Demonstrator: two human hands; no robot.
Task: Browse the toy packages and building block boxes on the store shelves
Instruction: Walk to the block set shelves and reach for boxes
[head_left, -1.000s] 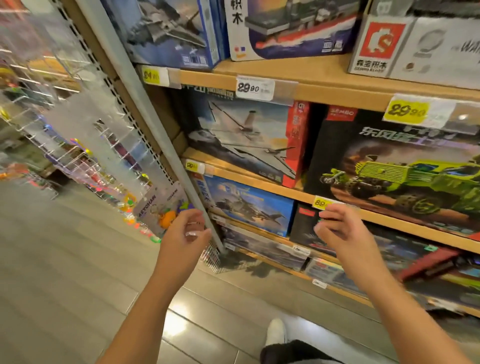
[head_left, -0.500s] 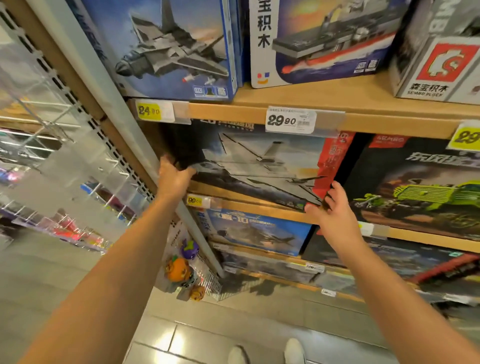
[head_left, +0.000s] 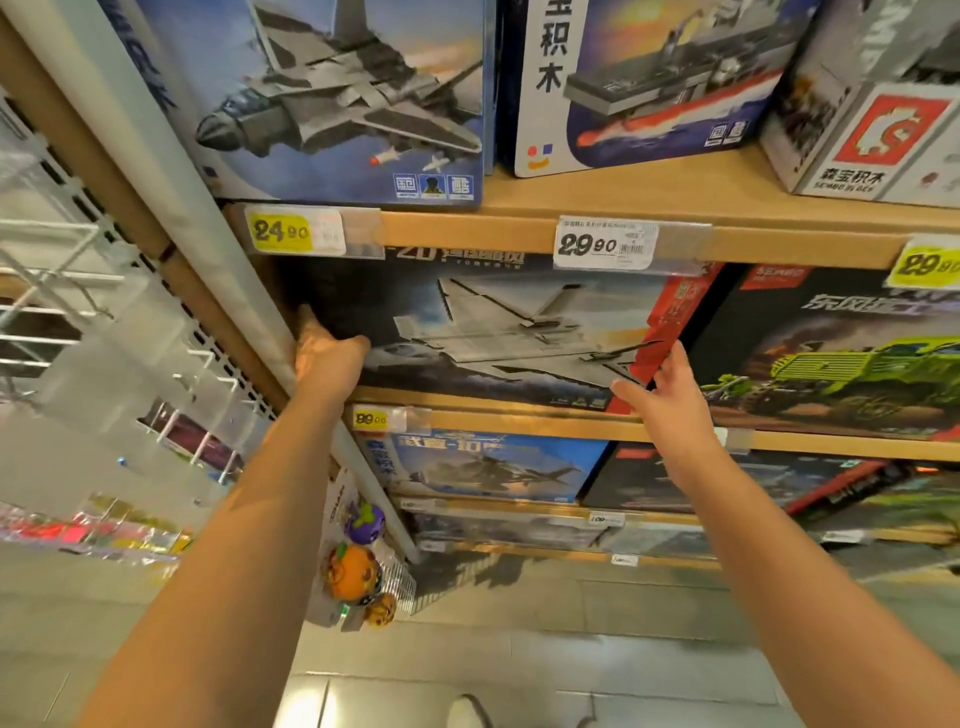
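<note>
Dark jet-fighter block box (head_left: 498, 332) on the second wooden shelf (head_left: 571, 423), both hands at its ends.

Left hand (head_left: 327, 353) grips the box's left edge beside the grey upright post (head_left: 208, 249); thumb lies on the box front, the other fingers go behind the edge, out of sight. Right hand (head_left: 670, 395) at the box's red right end, fingers spread and straight, tips on or just off the front; contact unclear. Box stands upright on the shelf, between the post and a black box with a green truck (head_left: 831, 358). Shelf above carries a blue jet box (head_left: 343, 98) and an aircraft-carrier box (head_left: 649, 83); price tags 24.90 (head_left: 280, 231) and 29.90 (head_left: 597, 244) on its lip. Below: a blue helicopter box (head_left: 483, 465). Blister pack with orange pumpkin toy (head_left: 353, 571) hangs low by the post.
</note>
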